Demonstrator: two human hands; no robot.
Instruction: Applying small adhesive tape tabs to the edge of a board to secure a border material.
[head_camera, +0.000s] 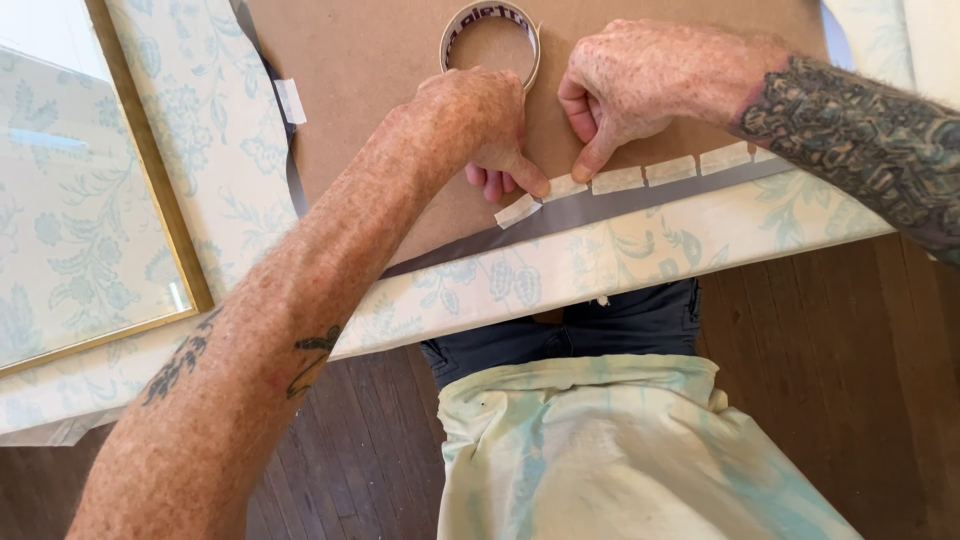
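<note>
Gold-framed glass panel far left on floral-papered counter. Brown backing board centre; grey strip runs along its near edge. Left hand: fingers curled together, index tip pressing newest tape piece at end of strip. Tape roll lies on board just behind hands. Right hand: fingers curled, index pressing next tape piece. Row of tape pieces already stuck rightward; strip left of hands bare, judged still untaped.
</note>
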